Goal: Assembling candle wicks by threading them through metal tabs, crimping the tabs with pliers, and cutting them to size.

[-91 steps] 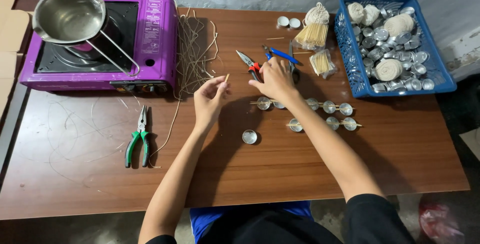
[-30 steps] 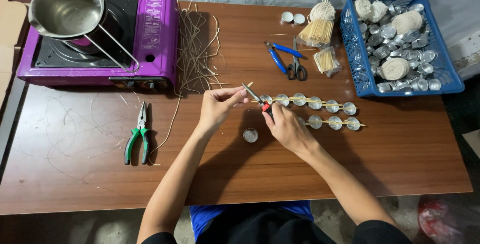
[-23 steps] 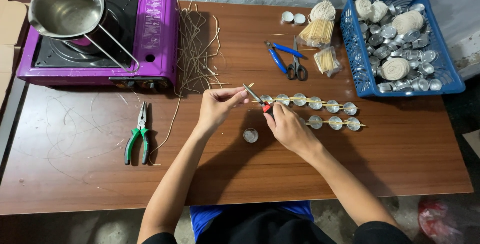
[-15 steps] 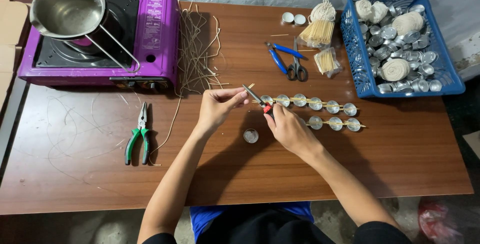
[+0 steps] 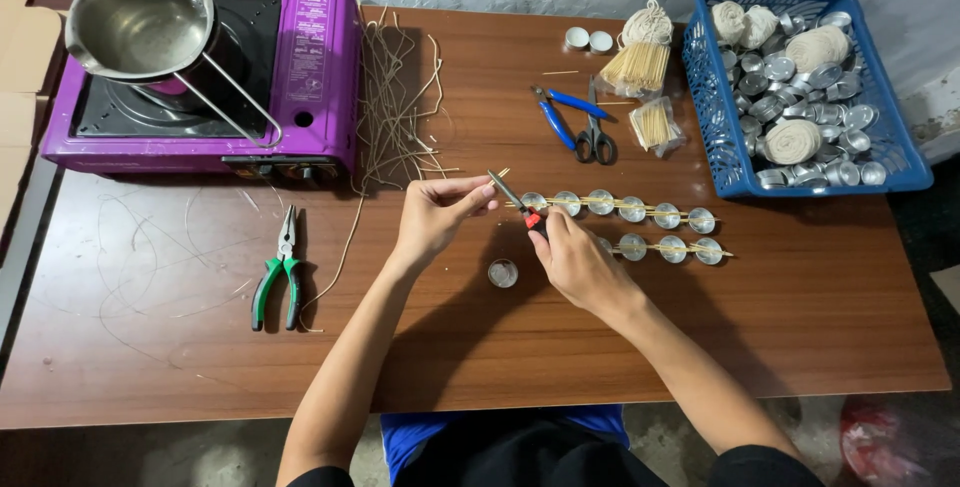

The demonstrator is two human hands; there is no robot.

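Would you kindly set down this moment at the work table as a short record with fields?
Left hand: pinches a short wick piece at its fingertips.
Right hand: grips red-handled pliers, tips at the wick piece.
Nearest cup: single metal cup below the hands.
Cup rows: two rows of cups with sticks to the right.
Table: green-handled pliers, blue pliers, scissors, loose wicks.
Back left: purple stove bearing a steel pot.
Back right: blue basket of cups.

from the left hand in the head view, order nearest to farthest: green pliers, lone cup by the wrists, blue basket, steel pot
1. lone cup, just right of and below the left hand
2. green pliers, off to its left
3. steel pot, far left on the purple stove
4. blue basket, far right
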